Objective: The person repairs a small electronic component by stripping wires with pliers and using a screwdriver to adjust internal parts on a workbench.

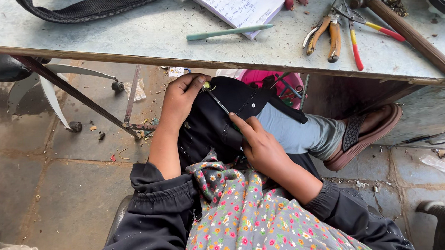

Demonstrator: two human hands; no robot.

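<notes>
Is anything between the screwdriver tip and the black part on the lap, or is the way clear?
Nothing visible stands between them. The right hand holds the screwdriver, whose shaft runs up across the black part to the left hand, which grips the part's upper edge. The left thumb lies close beside the tip; the table edge is above.

Small repair workshop, prob. roadside or semi-outdoor. Scuffed, dusty workbench point(139, 29) just above the hands carries hand tools: orange-grip pliers point(325, 34) and red/yellow cutters point(363, 29) up and to the right of the right hand point(260, 146), w/ a wooden-handled hammer point(407, 29) further right. Open notebook point(238, 3) & pen point(227, 32) above the left hand point(180, 99); stained stone floor point(56, 192) w/ scraps to its left.
</notes>
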